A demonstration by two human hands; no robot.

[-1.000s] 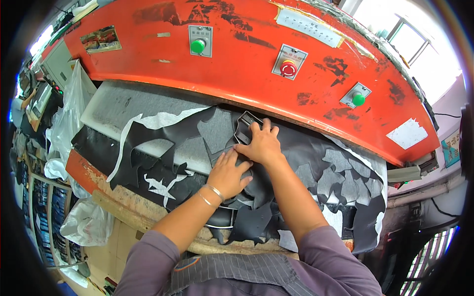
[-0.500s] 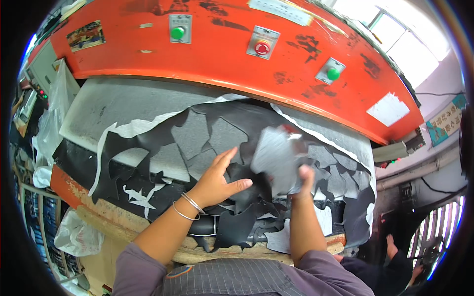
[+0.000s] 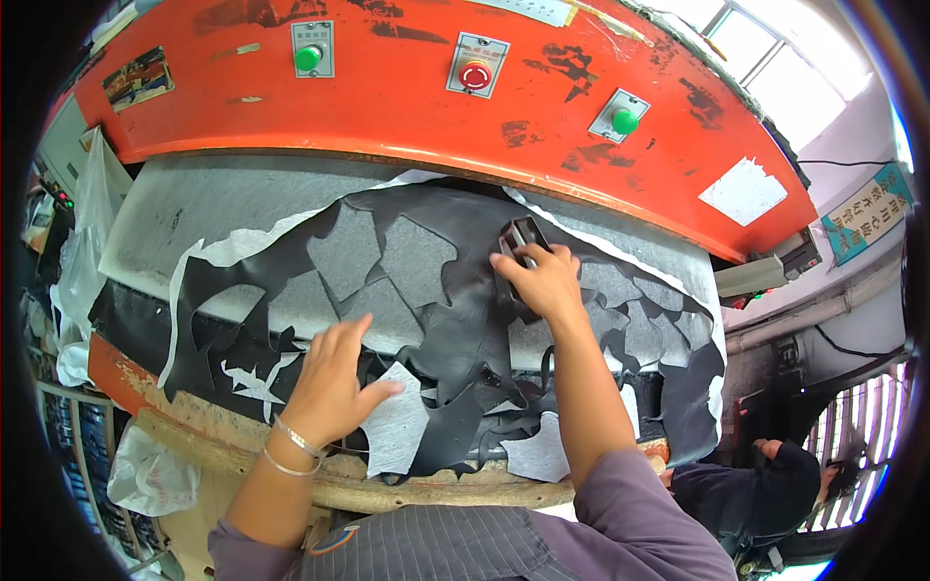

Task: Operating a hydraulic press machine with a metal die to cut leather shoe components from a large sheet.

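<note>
A black leather-like sheet (image 3: 467,310), full of cut-out openings with a pale, torn edge, lies across the grey bed (image 3: 262,184). On the sheet's far right part stands a dark metal cutting die (image 3: 524,235). My right hand (image 3: 548,283) grips its near side, fingers bent over the rim. Lower left, my left hand (image 3: 334,382) is held open, fingers stretched and thumb apart, with nothing in it. Just beside its thumb lies a cut piece (image 3: 399,431), grey side up, partly over the front edge. Another grey piece (image 3: 539,451) lies below my right forearm.
An orange machine beam (image 3: 407,107) with two green buttons and a red one spans the far side. Black scraps (image 3: 465,426) are heaped along the wooden front rail (image 3: 291,484). Plastic bags (image 3: 150,474) hang at left. Another person (image 3: 751,489) is at lower right.
The grey cut piece, blurred by my right hand before, now lies near my left thumb. My right hand has moved up with the die onto the sheet. My left hand has drawn back, lower left.
</note>
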